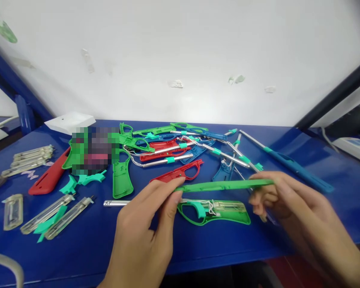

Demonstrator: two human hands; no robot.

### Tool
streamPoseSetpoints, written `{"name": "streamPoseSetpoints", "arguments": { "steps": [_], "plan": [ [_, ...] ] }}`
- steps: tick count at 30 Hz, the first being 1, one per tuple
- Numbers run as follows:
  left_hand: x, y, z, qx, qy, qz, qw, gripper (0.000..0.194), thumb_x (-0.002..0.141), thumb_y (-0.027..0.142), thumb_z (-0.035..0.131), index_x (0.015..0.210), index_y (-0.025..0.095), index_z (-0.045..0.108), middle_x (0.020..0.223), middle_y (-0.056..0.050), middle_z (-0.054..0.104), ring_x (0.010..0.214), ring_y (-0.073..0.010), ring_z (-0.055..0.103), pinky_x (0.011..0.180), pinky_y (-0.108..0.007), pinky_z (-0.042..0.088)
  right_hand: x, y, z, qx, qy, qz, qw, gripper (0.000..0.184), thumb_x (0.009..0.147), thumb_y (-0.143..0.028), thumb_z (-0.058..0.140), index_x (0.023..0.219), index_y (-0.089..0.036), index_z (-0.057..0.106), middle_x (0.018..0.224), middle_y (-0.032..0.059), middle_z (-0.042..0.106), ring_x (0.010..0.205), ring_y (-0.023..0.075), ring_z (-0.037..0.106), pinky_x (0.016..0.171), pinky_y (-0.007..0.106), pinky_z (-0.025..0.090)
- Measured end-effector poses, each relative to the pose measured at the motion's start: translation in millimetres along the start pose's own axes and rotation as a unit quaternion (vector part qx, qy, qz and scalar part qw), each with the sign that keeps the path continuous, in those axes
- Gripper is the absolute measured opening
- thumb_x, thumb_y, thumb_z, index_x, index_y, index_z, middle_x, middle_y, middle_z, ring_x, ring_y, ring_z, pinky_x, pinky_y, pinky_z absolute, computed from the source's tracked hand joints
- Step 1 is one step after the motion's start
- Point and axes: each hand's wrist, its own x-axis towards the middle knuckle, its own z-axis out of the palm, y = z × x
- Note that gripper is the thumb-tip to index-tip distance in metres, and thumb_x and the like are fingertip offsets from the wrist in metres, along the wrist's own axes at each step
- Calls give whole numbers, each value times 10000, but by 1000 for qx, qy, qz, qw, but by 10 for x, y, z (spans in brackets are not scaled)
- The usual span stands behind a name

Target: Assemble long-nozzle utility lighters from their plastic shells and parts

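Observation:
My left hand pinches the near end of a green lighter handle half, held edge-on above the table. At the other end, my right hand grips it between thumb and finger, its remaining fingers curled below. Under this piece lies a second green handle half, open side up, fitted with a teal trigger, white wires and a clear fuel tank. A silver lighter tube sticks out leftward from behind my left hand, which hides where it joins.
Behind my hands lie red handle halves, blue ones, green ones and wired metal tubes. Several clear tanks and teal triggers lie left. A blue lighter rests right. A white box stands by the back wall.

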Motion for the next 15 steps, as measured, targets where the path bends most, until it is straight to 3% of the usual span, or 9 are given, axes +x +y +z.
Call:
{"name": "streamPoseSetpoints", "arguments": {
  "steps": [3,6,11,15],
  "plan": [
    [47,-59,-84,-3,-38,22,999,270,1073,170,646,1238,293,822,1080,37,856,896,-127,797,773,-205,639,23,31,-115,-106,-38,-44,993,328,1016,-609,760,1123,-304,815,757,10,754,663,165,719,623,203,627],
    [73,-159,-167,-3,-83,54,995,270,1061,144,688,1236,312,807,1109,53,849,982,-134,781,880,-242,630,28,83,-209,-181,-84,-77,977,288,981,-559,805,1148,-325,808,753,-3,762,648,181,750,579,194,632],
    [60,-285,-216,14,-135,83,987,352,1109,130,679,1339,390,734,1177,101,812,1101,-133,710,977,-275,580,-106,224,-248,-307,-51,-153,938,416,1005,-560,776,1402,-435,762,898,-37,827,697,175,798,622,186,648],
    [33,-317,-218,27,-157,84,984,310,1115,120,669,1315,351,724,1237,85,780,1173,-145,677,1054,-293,541,-226,329,-267,-398,-45,-174,900,457,1050,-633,695,1479,-474,696,1104,-30,817,881,218,811,744,275,678]
  ]
}}
